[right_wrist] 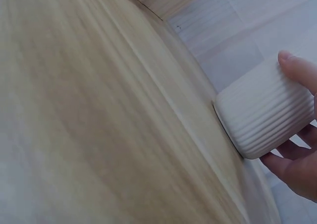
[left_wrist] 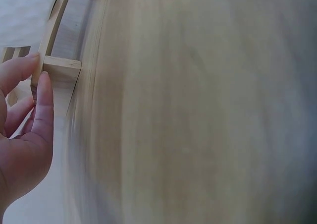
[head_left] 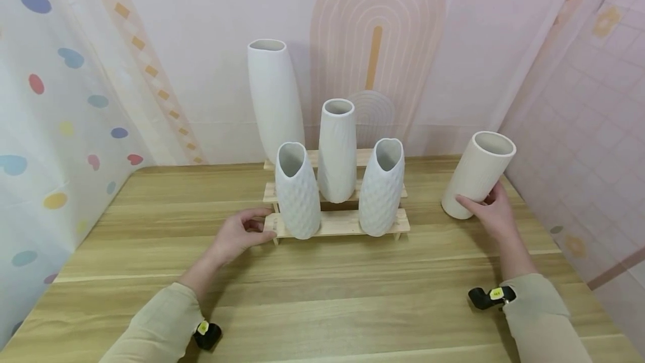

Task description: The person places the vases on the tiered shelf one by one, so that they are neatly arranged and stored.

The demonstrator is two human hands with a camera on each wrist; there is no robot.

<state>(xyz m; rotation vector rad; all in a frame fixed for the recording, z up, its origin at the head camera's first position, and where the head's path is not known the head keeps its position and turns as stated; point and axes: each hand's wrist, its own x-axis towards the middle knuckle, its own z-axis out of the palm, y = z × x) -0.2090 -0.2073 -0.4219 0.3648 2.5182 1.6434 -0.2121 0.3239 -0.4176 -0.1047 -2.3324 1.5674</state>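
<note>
My left hand (head_left: 242, 232) pinches the left end of the lowest tier of a stepped wooden stand (head_left: 340, 224). In the left wrist view the thumb and fingers meet the edge of that slat (left_wrist: 48, 48). On the lowest tier stand two dimpled white vases, the left one (head_left: 298, 200) and the right one (head_left: 381, 198). A slim white vase (head_left: 337, 156) is on the middle tier, and a tall white vase (head_left: 276, 99) at the back left. My right hand (head_left: 494, 212) grips a ribbed white vase (head_left: 473, 175) low on its side, over the table right of the stand.
The wood-grain table (head_left: 322, 301) runs under everything. A patterned curtain (head_left: 211, 71) hangs behind it, with a dotted curtain (head_left: 50, 128) at the left and a grid-patterned one (head_left: 579, 128) at the right. Small black cameras (head_left: 208, 336) are strapped at both sleeves.
</note>
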